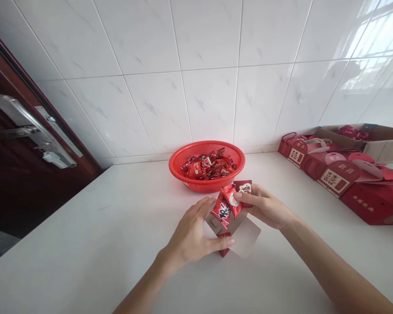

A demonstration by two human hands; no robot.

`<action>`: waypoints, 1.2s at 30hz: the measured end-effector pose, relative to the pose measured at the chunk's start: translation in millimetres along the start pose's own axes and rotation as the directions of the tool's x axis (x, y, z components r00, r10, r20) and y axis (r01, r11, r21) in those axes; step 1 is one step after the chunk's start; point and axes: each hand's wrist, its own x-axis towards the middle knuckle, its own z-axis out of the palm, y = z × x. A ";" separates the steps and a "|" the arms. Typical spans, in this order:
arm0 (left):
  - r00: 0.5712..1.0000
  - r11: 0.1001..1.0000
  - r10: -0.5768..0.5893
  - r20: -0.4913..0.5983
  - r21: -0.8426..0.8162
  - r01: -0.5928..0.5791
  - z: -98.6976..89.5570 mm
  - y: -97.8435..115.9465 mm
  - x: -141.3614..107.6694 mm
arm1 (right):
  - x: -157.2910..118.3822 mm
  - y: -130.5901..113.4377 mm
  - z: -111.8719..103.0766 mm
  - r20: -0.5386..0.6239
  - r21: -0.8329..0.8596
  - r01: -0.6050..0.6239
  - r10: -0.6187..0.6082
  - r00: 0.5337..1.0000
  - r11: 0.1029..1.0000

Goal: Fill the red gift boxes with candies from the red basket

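I see a bare left hand [190, 237] in the lower middle of my view and a bare right hand [270, 207] right of centre, both slim-fingered, with short thumbnails [231, 240]. The left forearm [144, 283], bottom centre-left, and right forearm [337, 270], lower right, are bare too, tapering to narrow wrists [287, 223].

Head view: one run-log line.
right hand: holds red packets over open box | left hand: grips box | red basket: holds more packets

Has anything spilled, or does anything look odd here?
Nothing stands out. The candy pile lies inside the red basket, the right hand holds wrapped sweets above the open box, and the red cartons show no obvious damage.
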 end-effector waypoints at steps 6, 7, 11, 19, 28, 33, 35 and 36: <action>0.995 0.991 0.070 -0.076 -0.110 -0.078 1.5 -3.5 3.3 | 12.9 -6.1 14.2 0.000 -0.117 0.045 -0.045 0.999 0.992; 0.991 0.990 0.087 -0.097 -0.105 -0.098 1.8 -5.7 4.4 | 16.6 -7.5 15.6 -0.025 -0.177 0.038 -0.043 0.999 0.983; 0.986 0.989 0.097 -0.136 -0.099 -0.111 1.9 -15.2 8.7 | 33.2 -11.6 15.1 -0.090 -0.362 0.008 -0.043 0.995 0.932; 0.988 0.977 0.070 -0.137 -0.189 -0.095 -6.4 -31.9 10.5 | 47.7 -2.2 3.1 -0.134 -0.353 -0.021 -0.028 0.991 0.936; 0.983 0.997 0.062 -0.175 -0.043 -0.070 -7.0 -28.1 3.4 | 45.9 -3.7 3.6 -0.105 -0.343 -0.058 0.023 0.994 0.938; 0.981 0.993 0.005 -0.195 -0.112 -0.027 -4.1 -26.2 0.7 | 43.4 -3.1 4.3 -0.039 -0.300 -0.050 0.040 0.998 0.953; 0.979 0.995 0.006 -0.202 -0.100 -0.027 -4.3 -24.6 0.3 | 43.3 -2.6 4.7 -0.029 -0.282 -0.035 0.028 0.999 0.959; 0.978 0.995 0.005 -0.208 -0.096 -0.025 -4.4 -23.9 0.0 | 43.5 -2.2 4.9 -0.029 -0.272 -0.028 0.021 0.999 0.962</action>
